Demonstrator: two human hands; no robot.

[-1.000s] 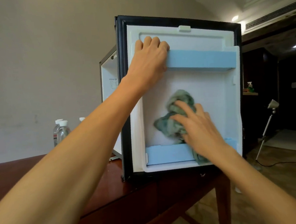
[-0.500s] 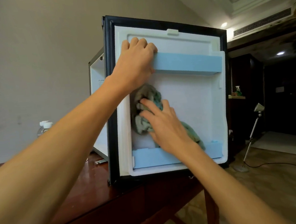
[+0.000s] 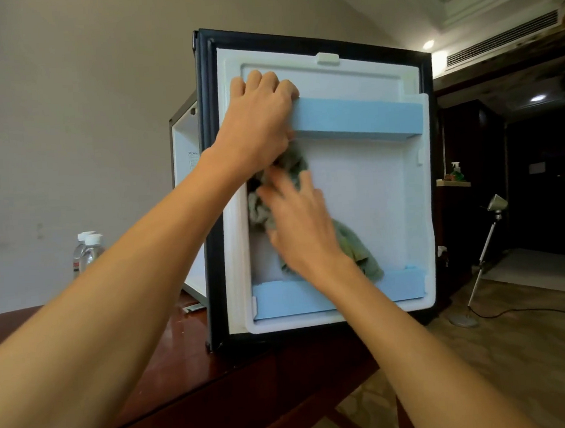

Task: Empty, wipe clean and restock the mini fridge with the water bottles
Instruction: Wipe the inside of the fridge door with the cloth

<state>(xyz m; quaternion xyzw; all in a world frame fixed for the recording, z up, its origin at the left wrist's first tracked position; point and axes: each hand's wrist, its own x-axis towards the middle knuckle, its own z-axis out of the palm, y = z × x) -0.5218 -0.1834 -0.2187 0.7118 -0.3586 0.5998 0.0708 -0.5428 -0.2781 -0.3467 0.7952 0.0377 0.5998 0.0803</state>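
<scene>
Water bottles (image 3: 88, 250) stand on the wooden surface (image 3: 253, 383); left hand (image 3: 261, 121) grips the door shelf (image 3: 358, 116); right hand (image 3: 303, 225), fingers flat, presses a cloth (image 3: 353, 245).

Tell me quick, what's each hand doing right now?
Left hand: closed, gripping the end of the upper blue shelf.
Right hand: open, blurred, pressing the green cloth against the door liner.

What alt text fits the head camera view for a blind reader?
A person's right hand presses a green cloth against the inside of an open mini fridge door, while the left hand grips the door's upper blue shelf. Water bottles stand on the wooden table.
</scene>
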